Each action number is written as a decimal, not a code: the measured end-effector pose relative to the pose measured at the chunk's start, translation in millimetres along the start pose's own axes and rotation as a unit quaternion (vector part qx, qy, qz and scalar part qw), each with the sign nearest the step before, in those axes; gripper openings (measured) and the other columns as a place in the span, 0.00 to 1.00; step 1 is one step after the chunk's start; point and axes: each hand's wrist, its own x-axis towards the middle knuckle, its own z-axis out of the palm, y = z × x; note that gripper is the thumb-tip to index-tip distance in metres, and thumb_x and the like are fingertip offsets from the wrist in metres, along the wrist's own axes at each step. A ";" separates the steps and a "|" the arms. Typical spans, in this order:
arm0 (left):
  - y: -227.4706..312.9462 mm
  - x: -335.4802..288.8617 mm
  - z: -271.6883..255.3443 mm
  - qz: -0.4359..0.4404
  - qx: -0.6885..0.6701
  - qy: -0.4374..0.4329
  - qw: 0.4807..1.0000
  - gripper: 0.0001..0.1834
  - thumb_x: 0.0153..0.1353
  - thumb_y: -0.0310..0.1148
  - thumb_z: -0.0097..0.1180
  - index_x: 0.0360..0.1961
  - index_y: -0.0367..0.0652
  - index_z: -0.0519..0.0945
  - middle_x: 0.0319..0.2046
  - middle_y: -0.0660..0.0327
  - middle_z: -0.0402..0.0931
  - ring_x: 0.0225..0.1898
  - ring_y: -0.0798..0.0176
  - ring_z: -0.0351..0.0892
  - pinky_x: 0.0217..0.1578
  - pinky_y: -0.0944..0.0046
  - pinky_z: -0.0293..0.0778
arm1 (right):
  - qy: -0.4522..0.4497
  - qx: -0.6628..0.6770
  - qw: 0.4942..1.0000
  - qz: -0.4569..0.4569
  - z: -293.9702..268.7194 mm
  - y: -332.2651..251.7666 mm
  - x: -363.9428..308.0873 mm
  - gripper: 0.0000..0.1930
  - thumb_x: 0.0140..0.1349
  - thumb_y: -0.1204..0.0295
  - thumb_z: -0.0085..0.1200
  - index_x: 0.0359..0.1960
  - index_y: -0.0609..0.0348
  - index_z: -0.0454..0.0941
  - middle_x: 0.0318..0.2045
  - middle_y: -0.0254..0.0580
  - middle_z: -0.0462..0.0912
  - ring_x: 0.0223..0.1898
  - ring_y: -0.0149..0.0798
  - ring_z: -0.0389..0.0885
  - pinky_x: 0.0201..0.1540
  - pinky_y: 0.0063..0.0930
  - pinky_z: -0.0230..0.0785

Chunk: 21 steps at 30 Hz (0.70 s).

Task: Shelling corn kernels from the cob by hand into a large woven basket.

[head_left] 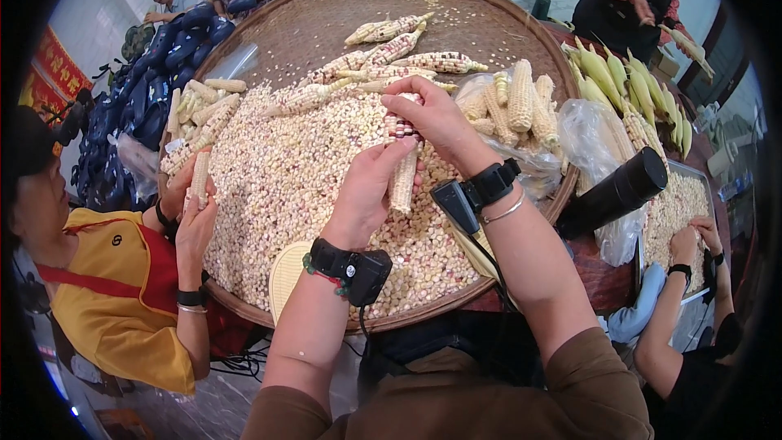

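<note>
Between my two hands is a corn cob (402,178), held upright over a broad round woven tray (481,2). Its lower part is stripped pale, while dark red and white kernels stay on the upper part. My left hand (371,187) grips the cob from the left, thumb pressed near the border of the kernels. My right hand (440,121) closes round the top end, fingers curled over it. Loose cream, yellow and reddish kernels (301,171) lie thick beneath both hands. Several speckled corn ears (391,53) rest on the kernels beyond my hands.
Stripped cobs (520,106) fill a plastic bag at the tray's right; more cobs (208,110) lie at its left. A black bottle (615,191) leans near the right rim. Husked green corn (627,81) stands beyond it. A co-worker in yellow (122,301) holds a cob close on my left.
</note>
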 end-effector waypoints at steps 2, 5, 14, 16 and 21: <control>-0.1 0.0 -0.1 -0.003 0.000 0.004 1.000 0.13 0.65 0.38 0.55 0.42 0.39 0.77 0.28 0.59 0.79 0.25 0.67 0.78 0.26 0.68 0.75 | -0.003 0.003 1.000 0.001 0.2 0.4 0.0 0.12 0.63 0.67 0.59 0.44 0.58 0.76 0.33 0.30 0.78 0.33 0.22 0.74 0.34 0.17 0.68; 0.0 -0.1 0.7 -0.009 -0.002 0.006 1.000 0.13 0.65 0.38 0.55 0.42 0.39 0.77 0.28 0.59 0.79 0.25 0.67 0.78 0.26 0.68 0.75 | -0.007 0.003 1.000 0.008 -0.9 1.7 0.5 0.12 0.63 0.66 0.59 0.44 0.58 0.76 0.33 0.29 0.78 0.33 0.22 0.74 0.34 0.17 0.68; -1.3 1.8 -1.4 -0.015 -0.007 0.003 1.000 0.14 0.65 0.39 0.56 0.42 0.38 0.76 0.28 0.58 0.79 0.25 0.66 0.78 0.26 0.68 0.76 | -0.005 0.000 1.000 0.015 -0.4 0.9 -0.1 0.13 0.63 0.66 0.59 0.44 0.58 0.76 0.33 0.29 0.78 0.32 0.21 0.74 0.33 0.17 0.67; -2.0 2.5 -2.1 -0.015 -0.006 0.004 1.000 0.14 0.65 0.39 0.56 0.42 0.38 0.76 0.29 0.58 0.80 0.25 0.66 0.78 0.26 0.68 0.76 | -0.004 -0.006 1.000 0.014 -0.7 1.1 0.2 0.12 0.63 0.66 0.59 0.44 0.58 0.76 0.33 0.28 0.78 0.32 0.21 0.74 0.33 0.17 0.67; -1.5 3.5 -3.0 -0.001 0.000 -0.008 1.000 0.13 0.65 0.37 0.55 0.41 0.37 0.77 0.30 0.58 0.80 0.26 0.67 0.79 0.27 0.68 0.77 | -0.002 0.008 1.000 0.020 -2.9 0.3 1.5 0.12 0.63 0.66 0.59 0.44 0.57 0.76 0.31 0.29 0.78 0.30 0.21 0.74 0.31 0.16 0.67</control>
